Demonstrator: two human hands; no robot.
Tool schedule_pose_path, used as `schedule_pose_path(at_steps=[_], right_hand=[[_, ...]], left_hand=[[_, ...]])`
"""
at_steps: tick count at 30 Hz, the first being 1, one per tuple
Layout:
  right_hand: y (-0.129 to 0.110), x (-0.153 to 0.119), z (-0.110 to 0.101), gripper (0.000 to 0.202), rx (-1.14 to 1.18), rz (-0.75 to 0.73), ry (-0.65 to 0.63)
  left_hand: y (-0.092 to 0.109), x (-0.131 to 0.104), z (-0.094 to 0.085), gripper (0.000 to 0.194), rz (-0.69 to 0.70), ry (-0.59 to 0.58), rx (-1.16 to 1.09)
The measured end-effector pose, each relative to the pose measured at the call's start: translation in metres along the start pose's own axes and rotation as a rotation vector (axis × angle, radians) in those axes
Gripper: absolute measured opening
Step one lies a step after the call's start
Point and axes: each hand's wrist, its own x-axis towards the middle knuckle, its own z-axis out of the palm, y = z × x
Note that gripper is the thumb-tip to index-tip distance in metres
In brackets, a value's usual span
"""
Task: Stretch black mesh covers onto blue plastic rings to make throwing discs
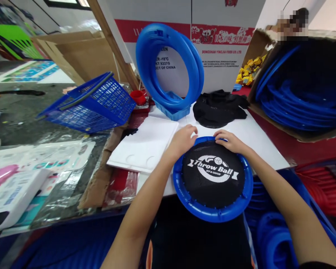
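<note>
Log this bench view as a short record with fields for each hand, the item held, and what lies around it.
left hand: fingers on the far rim of the blue ring disc
right hand: fingers on the same far rim
disc: black mesh printed Throw Ball, lying at the near edge of the white table
behind: black mesh pile, upright blue rings
left side: blue basket, tipped
right side: carton of blue rings

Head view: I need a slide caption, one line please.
Both hands, left hand and right hand, press black mesh onto a blue ring at the white table.
</note>
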Motion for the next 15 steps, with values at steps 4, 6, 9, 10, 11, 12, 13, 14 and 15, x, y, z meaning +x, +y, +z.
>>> schedule_pose_path(at_steps=[4,6,9,10,11,12,13,14,15], right_hand=[[-0.002,-0.001,0.001,0.021,0.006,0.016,0.017],[-0.003,-0.002,0.001,0.021,0.013,0.026,0.016],[-0.004,-0.003,0.001,0.022,0.021,0.044,0.025],[-0.004,-0.003,0.001,0.022,0.022,0.050,0.032],[-0.004,-0.003,0.001,0.022,0.025,0.056,0.039],[-0.004,-0.004,0.001,0.022,0.028,0.062,0.046],[-0.004,-0.004,0.002,0.021,0.031,0.068,0.054],[-0.003,-0.004,0.003,0.021,0.033,0.074,0.060],[-0.003,-0.005,0.003,0.021,0.033,0.078,0.066]], left_hand=[[-0.018,-0.011,-0.021,0.029,-0.179,-0.023,0.454],[-0.028,-0.014,-0.023,0.034,-0.283,-0.140,0.516],[-0.044,-0.009,-0.019,0.043,-0.431,-0.229,0.510],[-0.050,-0.006,-0.019,0.047,-0.477,-0.226,0.497],[-0.056,-0.003,-0.019,0.051,-0.512,-0.209,0.485],[-0.063,0.000,-0.021,0.054,-0.544,-0.187,0.476],[-0.068,0.002,-0.023,0.056,-0.572,-0.162,0.472],[-0.073,0.003,-0.025,0.057,-0.596,-0.135,0.476],[-0.075,0.003,-0.027,0.056,-0.615,-0.105,0.486]])
